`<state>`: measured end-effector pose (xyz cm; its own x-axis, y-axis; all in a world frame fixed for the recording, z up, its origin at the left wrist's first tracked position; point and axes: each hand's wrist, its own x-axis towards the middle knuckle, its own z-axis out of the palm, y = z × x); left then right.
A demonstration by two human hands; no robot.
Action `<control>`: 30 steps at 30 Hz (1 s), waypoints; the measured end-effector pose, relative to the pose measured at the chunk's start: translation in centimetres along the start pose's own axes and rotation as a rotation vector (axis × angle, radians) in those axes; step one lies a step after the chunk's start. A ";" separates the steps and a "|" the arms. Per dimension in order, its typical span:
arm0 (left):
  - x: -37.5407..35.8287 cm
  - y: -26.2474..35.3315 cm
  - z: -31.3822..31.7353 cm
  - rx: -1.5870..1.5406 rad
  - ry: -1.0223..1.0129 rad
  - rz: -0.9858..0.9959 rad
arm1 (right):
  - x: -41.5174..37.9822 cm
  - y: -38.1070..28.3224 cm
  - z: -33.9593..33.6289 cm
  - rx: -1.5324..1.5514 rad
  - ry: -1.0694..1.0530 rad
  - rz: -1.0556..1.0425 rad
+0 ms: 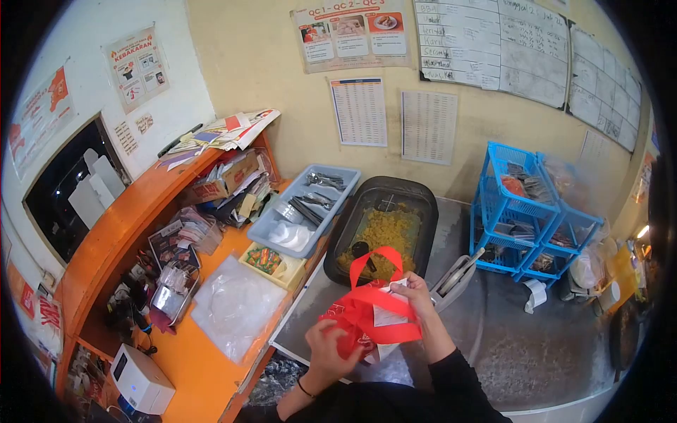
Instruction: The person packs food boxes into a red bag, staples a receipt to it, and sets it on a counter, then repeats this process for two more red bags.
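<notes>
In the head view, we are holding a bright red fabric bag with flat red handles (352,321) over the near edge of the grey metal surface (522,345). Our left hand (328,350) is pressing its spread fingers against the bag's side, though we cannot tell how firmly it is gripping. Our right hand (417,296) is pinching a white printed paper slip (389,315) beside a handle, with one red strap crossing the slip. Just beyond the bag, a black oval tray (340,259) is holding crumbly yellow food (395,236) and a dark-handled utensil (361,249). To its left, a light blue divided plastic tray (262,231) is carrying wrapped cutlery, and a cream plastic container (288,276) is holding small red and green packets (264,259). Stacked blue plastic baskets (518,211) are standing on the right.
</notes>
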<state>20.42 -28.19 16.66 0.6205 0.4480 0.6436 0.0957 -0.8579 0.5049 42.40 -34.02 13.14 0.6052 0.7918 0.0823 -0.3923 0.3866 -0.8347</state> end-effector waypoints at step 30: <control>-0.7 -16.6 -0.2 -0.552 -0.545 -0.275 | -3.4 -1.1 -2.3 0.084 0.019 0.052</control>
<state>18.23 -14.18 7.99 0.9353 0.3169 0.1576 -0.0089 -0.4241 0.9056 42.41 -38.20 12.52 0.5948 0.8033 0.0290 -0.4800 0.3839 -0.7888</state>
